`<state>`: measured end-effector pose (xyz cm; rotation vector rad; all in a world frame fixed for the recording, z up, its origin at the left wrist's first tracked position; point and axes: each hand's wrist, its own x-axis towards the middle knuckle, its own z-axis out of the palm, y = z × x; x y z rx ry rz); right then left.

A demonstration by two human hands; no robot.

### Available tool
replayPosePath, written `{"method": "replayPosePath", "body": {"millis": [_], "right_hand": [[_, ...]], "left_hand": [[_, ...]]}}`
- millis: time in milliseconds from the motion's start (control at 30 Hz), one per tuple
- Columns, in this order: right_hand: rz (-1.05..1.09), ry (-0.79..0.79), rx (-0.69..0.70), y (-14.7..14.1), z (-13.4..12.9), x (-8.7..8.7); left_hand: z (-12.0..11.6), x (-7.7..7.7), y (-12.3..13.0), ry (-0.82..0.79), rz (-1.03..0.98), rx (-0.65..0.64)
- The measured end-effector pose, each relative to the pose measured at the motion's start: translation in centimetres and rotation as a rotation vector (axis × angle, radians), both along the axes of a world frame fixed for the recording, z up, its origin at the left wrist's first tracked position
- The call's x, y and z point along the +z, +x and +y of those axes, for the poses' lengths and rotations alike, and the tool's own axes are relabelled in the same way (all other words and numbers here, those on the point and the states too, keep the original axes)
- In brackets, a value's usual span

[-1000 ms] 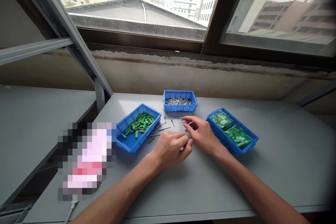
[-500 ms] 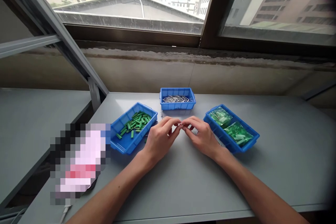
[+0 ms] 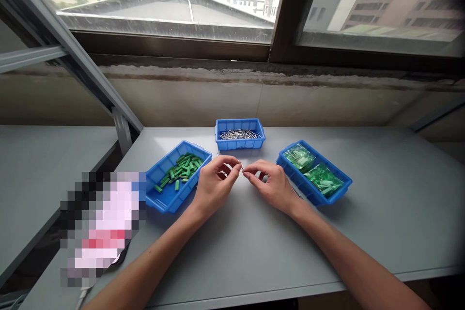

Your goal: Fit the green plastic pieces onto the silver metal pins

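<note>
My left hand (image 3: 217, 184) and my right hand (image 3: 269, 183) meet over the middle of the table, fingertips almost touching. Thumb and forefinger are pinched on each side. Between them shows a small, thin, light piece (image 3: 242, 168), too small to identify; I cannot tell how much of it each hand grips. Left of my left hand is a blue bin (image 3: 160, 199) with many small green strips (image 3: 187, 165). Behind both hands, a smaller blue bin (image 3: 240, 144) holds thin metal pins (image 3: 238, 134). Clear bags with green contents (image 3: 323, 180) fill a third blue bin (image 3: 336, 194) beside my right hand.
A thin metal piece (image 3: 297, 193) lies on the grey table (image 3: 232, 256) between my right wrist and the right bin. At the left stands a blurred-out pinkish object (image 3: 109, 223) with a white cable (image 3: 83, 295). A metal frame post (image 3: 87, 58) slants beside the window.
The view has shifted slightly, so the bins sit further left. My hands stay together, but the left fingers have opened into a wider arch and a thin piece now shows between the fingertips.
</note>
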<state>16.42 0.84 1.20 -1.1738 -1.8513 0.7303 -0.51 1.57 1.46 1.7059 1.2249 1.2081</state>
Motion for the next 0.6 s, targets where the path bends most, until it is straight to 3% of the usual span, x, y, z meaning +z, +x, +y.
{"method": "replayPosePath", "body": {"millis": [133,300,433,600], "right_hand": [[0.041,-0.062,-0.059,0.0,0.2,0.0],[0.024,-0.089,-0.097,0.4,0.4,0.4],[-0.029,-0.082,-0.076,1.1,0.6,0.9],[0.088,-0.105,-0.125,1.4,0.8,1.0]], "left_hand": [[0.1,0.3,-0.1,-0.073,-0.028,0.023],[0.4,0.7,-0.2,-0.043,-0.045,0.070],[0.6,0.7,-0.3,-0.016,-0.028,0.041],[0.6,0.5,-0.4,-0.046,-0.010,0.020]]}}
